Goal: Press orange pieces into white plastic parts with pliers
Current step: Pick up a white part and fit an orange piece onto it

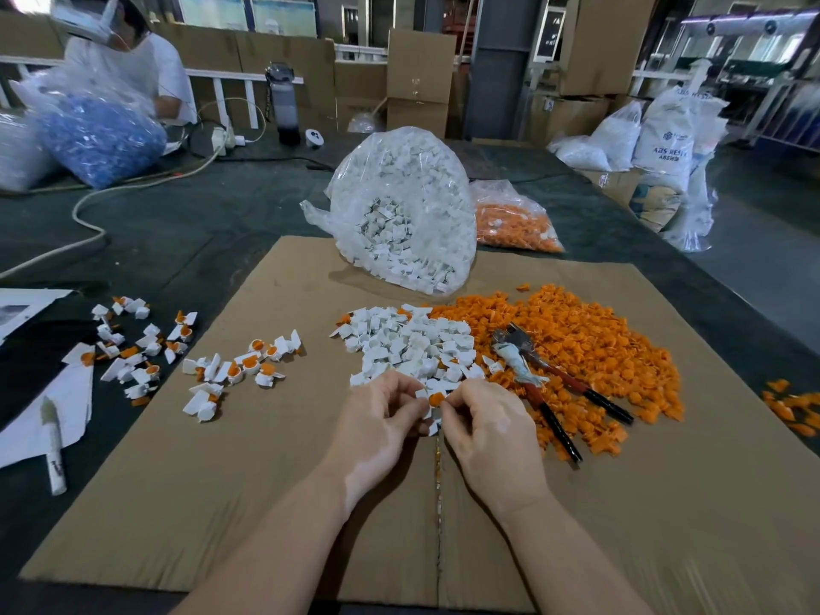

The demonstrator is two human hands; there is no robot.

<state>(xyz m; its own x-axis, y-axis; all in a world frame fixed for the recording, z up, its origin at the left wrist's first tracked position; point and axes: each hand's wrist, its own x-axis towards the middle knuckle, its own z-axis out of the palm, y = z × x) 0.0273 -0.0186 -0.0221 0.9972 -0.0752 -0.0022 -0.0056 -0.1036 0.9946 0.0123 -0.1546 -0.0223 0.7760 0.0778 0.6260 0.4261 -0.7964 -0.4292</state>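
Orange piece and white plastic part sit pinched between the left hand and right hand, near the cardboard sheet centre. Pliers lie untouched on the orange heap to the right. Far right, a sack reads "ABS RESIN".

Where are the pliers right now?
The pliers lie unheld on the orange pile, just right of the white pile, beyond the right hand.

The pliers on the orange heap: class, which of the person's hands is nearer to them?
Right. The right hand lies just beside the pliers handles; the left hand is farther, beyond it.
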